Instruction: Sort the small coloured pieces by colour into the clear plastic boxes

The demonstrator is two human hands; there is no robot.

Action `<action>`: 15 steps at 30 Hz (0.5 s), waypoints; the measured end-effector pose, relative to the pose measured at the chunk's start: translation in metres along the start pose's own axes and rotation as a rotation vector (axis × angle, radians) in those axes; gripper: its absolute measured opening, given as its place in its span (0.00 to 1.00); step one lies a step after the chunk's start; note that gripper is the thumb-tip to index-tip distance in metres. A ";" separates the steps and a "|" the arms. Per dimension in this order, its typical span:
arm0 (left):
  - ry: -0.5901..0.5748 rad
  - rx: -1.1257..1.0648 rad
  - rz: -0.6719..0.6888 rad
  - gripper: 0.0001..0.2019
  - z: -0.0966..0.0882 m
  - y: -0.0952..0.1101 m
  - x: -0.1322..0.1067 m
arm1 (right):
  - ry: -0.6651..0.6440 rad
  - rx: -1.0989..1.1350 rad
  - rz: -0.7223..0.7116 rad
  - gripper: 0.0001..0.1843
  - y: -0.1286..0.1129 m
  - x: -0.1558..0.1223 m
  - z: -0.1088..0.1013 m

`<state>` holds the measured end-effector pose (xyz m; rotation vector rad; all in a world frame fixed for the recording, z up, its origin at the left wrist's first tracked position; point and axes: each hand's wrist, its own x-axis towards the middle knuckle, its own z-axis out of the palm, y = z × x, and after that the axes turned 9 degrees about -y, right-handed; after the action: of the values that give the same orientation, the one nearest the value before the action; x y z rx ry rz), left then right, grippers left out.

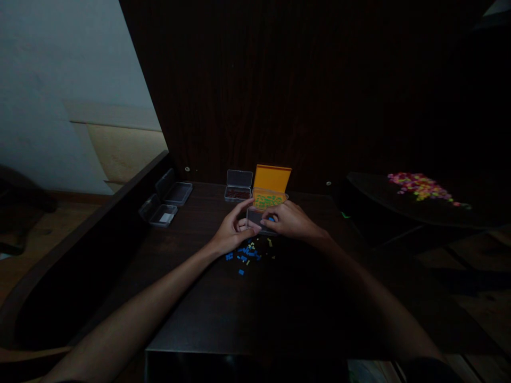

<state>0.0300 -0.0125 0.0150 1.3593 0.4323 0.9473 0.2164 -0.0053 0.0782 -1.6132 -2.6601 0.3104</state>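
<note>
A small clear plastic box [255, 217] sits on the dark table between my two hands. My left hand [233, 230] touches its left side, fingers curled against it. On the box's right side rests my right hand [290, 221], with a small blue piece [271, 218] at its fingertips; the dim light hides whether it is pinched. Just behind stands an orange box [270, 187] with its lid raised, filled with green and yellow pieces. A scatter of small blue and yellow pieces [246, 256] lies on the table right below my hands.
A clear box [238, 186] with dark contents stands left of the orange one. Two more open clear boxes [174, 192] [159, 214] lie at the table's left edge. A heap of pink and yellow pieces [419, 186] sits on a dark round surface at the right.
</note>
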 end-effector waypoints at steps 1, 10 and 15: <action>0.000 -0.004 -0.005 0.39 0.000 0.000 0.000 | -0.003 -0.008 0.004 0.11 -0.001 0.000 0.001; 0.008 -0.037 -0.010 0.39 -0.001 -0.001 0.001 | -0.016 -0.075 -0.079 0.15 -0.001 0.001 0.000; 0.013 0.010 -0.002 0.39 -0.003 0.000 0.001 | 0.033 -0.036 -0.026 0.16 -0.002 -0.001 -0.002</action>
<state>0.0282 -0.0097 0.0149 1.3621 0.4479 0.9540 0.2156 -0.0068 0.0803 -1.5775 -2.6751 0.2350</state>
